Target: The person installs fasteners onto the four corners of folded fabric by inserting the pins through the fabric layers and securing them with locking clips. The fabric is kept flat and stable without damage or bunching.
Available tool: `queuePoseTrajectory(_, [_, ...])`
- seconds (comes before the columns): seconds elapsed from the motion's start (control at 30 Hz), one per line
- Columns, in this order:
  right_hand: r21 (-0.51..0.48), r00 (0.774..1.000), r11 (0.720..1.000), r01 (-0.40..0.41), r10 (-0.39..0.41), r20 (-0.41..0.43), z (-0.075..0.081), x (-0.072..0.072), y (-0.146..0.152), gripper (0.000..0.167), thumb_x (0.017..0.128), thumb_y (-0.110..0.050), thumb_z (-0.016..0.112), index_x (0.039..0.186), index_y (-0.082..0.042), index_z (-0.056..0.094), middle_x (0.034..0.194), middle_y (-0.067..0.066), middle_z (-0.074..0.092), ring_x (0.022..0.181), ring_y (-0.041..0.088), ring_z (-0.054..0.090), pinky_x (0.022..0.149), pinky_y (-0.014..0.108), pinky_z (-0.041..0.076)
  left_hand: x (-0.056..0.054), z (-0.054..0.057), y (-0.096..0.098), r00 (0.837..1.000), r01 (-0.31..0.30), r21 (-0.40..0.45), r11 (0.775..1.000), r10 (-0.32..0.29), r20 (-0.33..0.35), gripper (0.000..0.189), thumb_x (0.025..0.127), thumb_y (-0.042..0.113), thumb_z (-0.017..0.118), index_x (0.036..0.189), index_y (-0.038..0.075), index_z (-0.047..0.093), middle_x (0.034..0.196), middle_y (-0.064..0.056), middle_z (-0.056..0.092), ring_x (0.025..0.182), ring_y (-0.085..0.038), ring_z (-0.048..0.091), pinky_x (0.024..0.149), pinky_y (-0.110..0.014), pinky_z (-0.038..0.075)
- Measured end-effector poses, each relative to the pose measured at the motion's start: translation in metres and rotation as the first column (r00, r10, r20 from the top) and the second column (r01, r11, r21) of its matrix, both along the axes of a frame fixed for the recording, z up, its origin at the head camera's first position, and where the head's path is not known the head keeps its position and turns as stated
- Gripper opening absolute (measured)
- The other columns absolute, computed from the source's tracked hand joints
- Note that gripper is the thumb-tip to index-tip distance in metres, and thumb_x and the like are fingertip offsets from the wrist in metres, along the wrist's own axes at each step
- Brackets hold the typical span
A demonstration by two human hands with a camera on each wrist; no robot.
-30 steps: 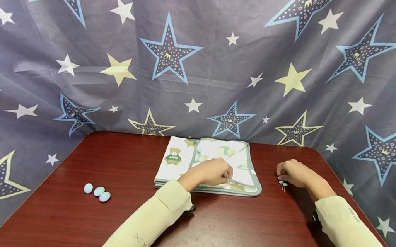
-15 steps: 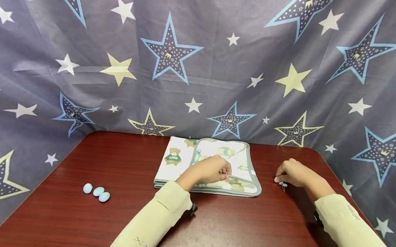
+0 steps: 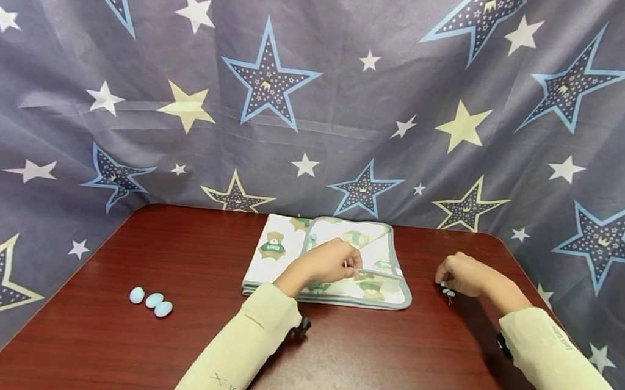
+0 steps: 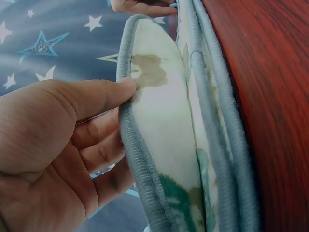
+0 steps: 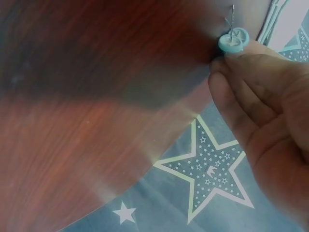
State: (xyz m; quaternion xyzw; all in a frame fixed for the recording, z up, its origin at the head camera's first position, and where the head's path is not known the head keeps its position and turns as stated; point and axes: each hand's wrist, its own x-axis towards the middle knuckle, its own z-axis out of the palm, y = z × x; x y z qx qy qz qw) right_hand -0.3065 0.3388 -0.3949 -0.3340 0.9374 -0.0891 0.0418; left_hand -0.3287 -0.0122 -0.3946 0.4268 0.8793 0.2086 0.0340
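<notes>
A folded white baby blanket (image 3: 377, 289) with bear print and grey-green edging lies at the back middle of the table. My left hand (image 3: 326, 263) pinches the edging of its top layer between thumb and fingers; in the left wrist view that layer (image 4: 159, 116) stands raised from those below. On the table to the right, my right hand (image 3: 466, 275) has its fingertips together at several light-blue, flat-headed pins (image 3: 449, 293). The right wrist view shows two overlapping heads (image 5: 233, 42), one with its metal point upward, against the thumb. One pin seems pinched; the fingertips hide part of it.
Three light-blue, egg-shaped caps (image 3: 154, 300) lie at the table's left. A small light-blue round piece (image 3: 313, 237) sits on the blanket's top layer. The dark red table (image 3: 376, 365) meets a star-printed curtain (image 3: 329, 129) behind and at both sides.
My left hand has lifted the blanket's top edge a little and moved slightly back and left. My right fingertips have shifted slightly around the pins, and a blue head now shows at them.
</notes>
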Motion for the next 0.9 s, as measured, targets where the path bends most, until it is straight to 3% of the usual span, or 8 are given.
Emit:
queuePoseTrajectory(0.13, [-0.013,0.999,1.0,-0.015,0.015,-0.037,0.001,0.002,-0.003,0.023,0.076,0.011,0.073,0.082,-0.012,0.073,0.079,-0.007,0.068,0.073,0.012,0.063,0.065,0.03,0.052,-0.001,0.0,-0.002,1.0,-0.004,0.014,1.0,0.004,0.014,0.004,0.095,0.012,0.071,0.097,0.012,0.075,0.087,0.005,0.072,0.084,-0.005,0.065,0.079,-0.022,0.051])
queuePoseTrajectory(0.3, [-0.026,0.997,0.999,0.027,-0.028,-0.073,0.007,0.007,-0.011,0.023,0.08,0.007,0.073,0.083,-0.016,0.07,0.075,-0.012,0.061,0.07,0.006,0.055,0.064,0.03,0.048,-0.002,0.0,-0.003,0.999,-0.024,0.06,0.998,0.022,0.035,0.005,0.096,0.013,0.07,0.093,0.014,0.074,0.082,0.007,0.07,0.079,-0.005,0.064,0.077,-0.023,0.051])
queuePoseTrajectory(0.53, [-0.049,0.986,0.997,0.065,-0.072,-0.151,0.014,0.011,-0.025,0.02,0.083,0.001,0.073,0.091,-0.017,0.073,0.084,-0.009,0.068,0.075,0.007,0.06,0.067,0.035,0.052,-0.004,0.002,-0.006,0.992,-0.107,0.156,0.982,0.094,0.087,0.006,0.096,0.017,0.07,0.09,0.015,0.073,0.076,0.008,0.067,0.071,-0.007,0.06,0.071,-0.025,0.049])
queuePoseTrajectory(0.7, [-0.104,0.964,0.995,-0.001,-0.027,-0.265,0.02,0.012,-0.037,0.022,0.082,0.001,0.076,0.092,-0.018,0.074,0.089,-0.011,0.071,0.079,0.009,0.065,0.071,0.036,0.054,-0.004,0.001,-0.009,0.984,-0.157,0.218,0.963,0.132,0.124,0.008,0.095,0.015,0.07,0.089,0.017,0.074,0.077,0.007,0.067,0.072,-0.008,0.06,0.07,-0.026,0.049])
queuePoseTrajectory(0.9, [-0.162,0.953,0.984,-0.079,0.026,-0.303,0.034,0.02,-0.06,0.026,0.081,0.007,0.074,0.095,-0.015,0.075,0.092,-0.008,0.072,0.081,0.011,0.066,0.072,0.035,0.053,-0.005,0.002,-0.014,0.97,-0.216,0.285,0.934,0.173,0.169,0.009,0.094,0.014,0.069,0.089,0.016,0.075,0.08,0.004,0.066,0.072,-0.01,0.058,0.067,-0.026,0.047])
